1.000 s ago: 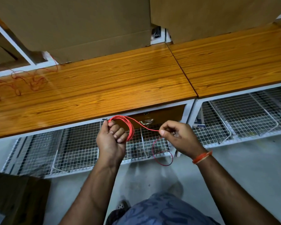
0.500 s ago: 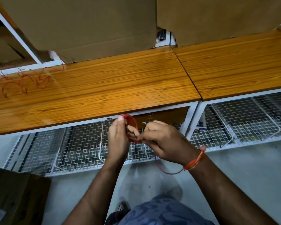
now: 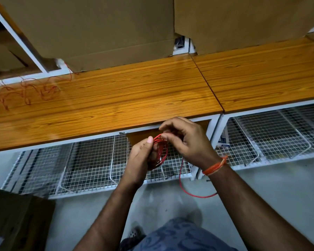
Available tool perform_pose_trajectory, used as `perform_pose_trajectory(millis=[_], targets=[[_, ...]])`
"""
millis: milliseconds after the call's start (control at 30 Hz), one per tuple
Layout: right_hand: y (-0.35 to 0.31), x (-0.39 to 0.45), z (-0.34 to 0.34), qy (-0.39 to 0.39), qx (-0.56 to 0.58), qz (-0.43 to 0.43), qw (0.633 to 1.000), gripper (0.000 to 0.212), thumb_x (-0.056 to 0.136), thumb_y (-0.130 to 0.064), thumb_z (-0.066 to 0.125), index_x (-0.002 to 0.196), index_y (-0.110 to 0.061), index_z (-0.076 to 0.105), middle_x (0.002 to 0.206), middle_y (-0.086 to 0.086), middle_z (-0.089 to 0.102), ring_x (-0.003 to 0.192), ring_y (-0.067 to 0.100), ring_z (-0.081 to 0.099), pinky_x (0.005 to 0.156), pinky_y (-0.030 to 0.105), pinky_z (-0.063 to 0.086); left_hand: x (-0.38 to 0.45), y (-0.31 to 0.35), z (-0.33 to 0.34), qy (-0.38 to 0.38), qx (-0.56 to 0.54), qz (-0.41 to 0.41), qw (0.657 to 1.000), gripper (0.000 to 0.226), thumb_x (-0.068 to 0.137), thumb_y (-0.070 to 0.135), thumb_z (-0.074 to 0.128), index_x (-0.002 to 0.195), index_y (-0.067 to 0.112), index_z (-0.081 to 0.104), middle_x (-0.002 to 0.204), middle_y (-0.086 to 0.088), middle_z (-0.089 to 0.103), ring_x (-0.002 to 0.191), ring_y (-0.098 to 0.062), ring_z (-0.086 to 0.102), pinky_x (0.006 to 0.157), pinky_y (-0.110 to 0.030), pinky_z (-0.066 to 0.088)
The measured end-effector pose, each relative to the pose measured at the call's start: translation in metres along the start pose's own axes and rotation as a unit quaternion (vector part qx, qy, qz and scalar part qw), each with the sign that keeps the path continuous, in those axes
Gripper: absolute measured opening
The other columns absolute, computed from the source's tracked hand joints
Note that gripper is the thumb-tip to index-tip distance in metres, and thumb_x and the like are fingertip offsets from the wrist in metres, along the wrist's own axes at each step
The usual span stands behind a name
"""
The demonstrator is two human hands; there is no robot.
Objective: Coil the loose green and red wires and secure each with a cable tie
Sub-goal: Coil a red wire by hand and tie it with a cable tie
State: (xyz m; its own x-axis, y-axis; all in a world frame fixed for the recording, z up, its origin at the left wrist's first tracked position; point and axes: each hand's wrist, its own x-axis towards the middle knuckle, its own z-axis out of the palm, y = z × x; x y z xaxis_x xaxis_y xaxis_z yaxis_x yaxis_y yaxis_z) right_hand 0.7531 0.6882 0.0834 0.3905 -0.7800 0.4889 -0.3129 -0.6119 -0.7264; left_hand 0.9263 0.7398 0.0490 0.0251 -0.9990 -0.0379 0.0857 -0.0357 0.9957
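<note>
1. A small coil (image 3: 160, 151) of red wire is held in front of the bench (image 3: 105, 105), above the wire shelves (image 3: 83, 165) and clear of any surface.
2. The coil is gripped by the left hand (image 3: 140, 160), with the thumb pressed over the top of the loops and the fingers curled beneath.
3. The upper strands are pinched by the right hand (image 3: 187, 142), whose fingers are curled close against the left thumb; the two hands are all but touching.
4. A loose tail (image 3: 182, 178) hangs from below the right hand and curves down towards the right forearm; it is not yet wound in.
5. More red wire (image 3: 25, 91) lies tangled at the left end of the bench, well apart from the hands. No green wire or cable tie can be made out.
6. The wire is judged thin, light and springy: the loops are likely to fan open if the grip is slackened.
7. The bundle is best held across all its strands at one point, so that the opposite side is left free for the tie.
8. The tail is best fed in under light tension, since kinks are easily set in wire this fine.
</note>
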Motion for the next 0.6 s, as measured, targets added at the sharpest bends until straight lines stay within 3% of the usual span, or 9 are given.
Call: perform_pose_trajectory(millis=[167, 233, 400, 467, 600], targets=[[0.010, -0.012, 0.025, 0.006, -0.012, 0.059, 0.998, 0.031, 0.105, -0.035, 0.051, 0.123, -0.016, 0.067, 0.107, -0.002, 0.054, 0.101, 0.008, 0.057, 0.087, 0.021, 0.046, 0.002, 0.008, 0.005, -0.046, -0.136, -0.018, 0.989, 0.033, 0.102, 0.038, 0.042, 0.078, 0.016, 0.044, 0.053, 0.006, 0.020, 0.046, -0.006, 0.012, 0.047, -0.020, 0.012], [0.011, -0.017, 0.038, 0.019, -0.003, 0.067, 0.998, 0.035, 0.106, -0.039, 0.043, 0.112, -0.014, 0.067, 0.103, 0.001, 0.056, 0.098, 0.016, 0.058, 0.087, 0.032, 0.047, 0.002, 0.008, 0.009, -0.056, -0.170, -0.016, 0.984, 0.033, 0.103, 0.037, 0.040, 0.079, 0.015, 0.043, 0.053, 0.007, 0.019, 0.046, -0.005, 0.011, 0.046, -0.019, 0.012], [0.009, -0.022, 0.050, 0.085, 0.055, 0.118, 0.988, 0.043, 0.108, -0.043, 0.037, 0.083, -0.014, 0.056, 0.071, 0.000, 0.061, 0.066, 0.017, 0.060, 0.061, 0.047, 0.046, -0.003, 0.008, 0.020, -0.043, -0.169, -0.023, 0.984, 0.034, 0.103, 0.040, 0.041, 0.080, 0.016, 0.047, 0.053, 0.006, 0.021, 0.046, -0.008, 0.012, 0.046, -0.023, 0.009], [0.009, -0.023, 0.051, 0.117, 0.050, 0.125, 0.984, 0.048, 0.108, -0.045, 0.034, 0.077, -0.016, 0.056, 0.065, -0.001, 0.059, 0.060, 0.016, 0.058, 0.057, 0.046, 0.045, -0.005, 0.009, 0.025, -0.024, -0.140, -0.029, 0.989, 0.036, 0.104, 0.039, 0.043, 0.079, 0.014, 0.050, 0.053, 0.005, 0.024, 0.045, -0.009, 0.016, 0.046, -0.022, 0.014], [0.004, -0.021, 0.053, 0.175, 0.028, 0.126, 0.976, 0.042, 0.108, -0.041, 0.034, 0.070, -0.030, 0.046, 0.055, -0.012, 0.047, 0.053, 0.007, 0.050, 0.050, 0.024, 0.033, -0.006, 0.014, 0.032, 0.033, -0.089, -0.017, 0.995, 0.041, 0.108, 0.034, 0.045, 0.077, 0.009, 0.058, 0.053, 0.002, 0.030, 0.045, -0.011, 0.022, 0.047, -0.023, 0.020]])
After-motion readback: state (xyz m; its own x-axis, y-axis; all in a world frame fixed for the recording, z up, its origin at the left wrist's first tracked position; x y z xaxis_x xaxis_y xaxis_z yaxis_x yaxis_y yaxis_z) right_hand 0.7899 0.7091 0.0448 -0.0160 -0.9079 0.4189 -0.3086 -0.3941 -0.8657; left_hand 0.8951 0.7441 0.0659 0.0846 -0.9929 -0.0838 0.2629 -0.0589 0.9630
